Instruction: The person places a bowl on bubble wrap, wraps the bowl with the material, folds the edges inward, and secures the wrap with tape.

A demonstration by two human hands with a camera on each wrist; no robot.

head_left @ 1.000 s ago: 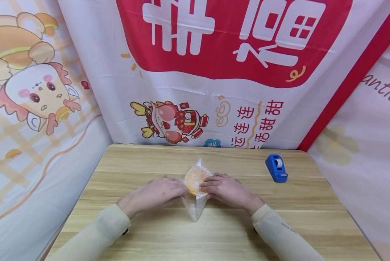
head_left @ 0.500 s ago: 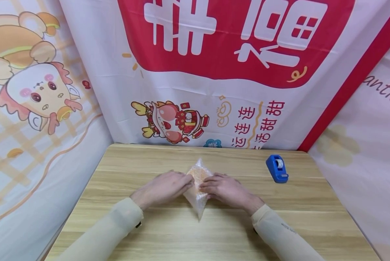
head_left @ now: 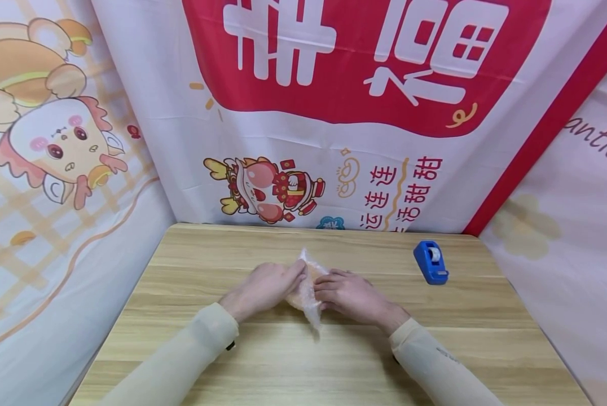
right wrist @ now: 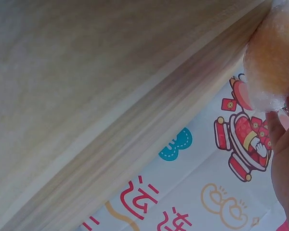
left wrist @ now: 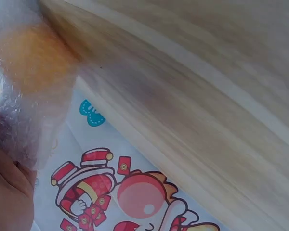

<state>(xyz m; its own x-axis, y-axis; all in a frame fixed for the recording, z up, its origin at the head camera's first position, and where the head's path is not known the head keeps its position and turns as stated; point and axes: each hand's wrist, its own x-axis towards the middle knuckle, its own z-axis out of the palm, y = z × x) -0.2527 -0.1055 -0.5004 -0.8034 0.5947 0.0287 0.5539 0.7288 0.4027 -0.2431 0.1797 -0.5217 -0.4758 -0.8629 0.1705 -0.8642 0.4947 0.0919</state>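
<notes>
Bubble wrap (head_left: 308, 296) is folded around a round, flat orange thing (left wrist: 34, 60) near the middle of the table. Through the wrap only its colour and rounded outline show. My left hand (head_left: 267, 286) pinches the wrap at its left upper side, thumb and fingers together near the top corner. From the right side, my right hand (head_left: 351, 296) grips the bundle with bent fingers. The orange shape also shows through the plastic in the right wrist view, just above the right fingers. A pointed end of wrap sticks out toward the front.
A blue tape dispenser (head_left: 431, 263) with a roll of tape stands at the back right of the wooden table (head_left: 207, 248). Printed cloth hangs (head_left: 192, 186) behind the table and along both sides.
My left hand has moved right and up, drawing the left part of the wrap over the orange thing and then lifting it at the top. My right hand stays nearly in place.
</notes>
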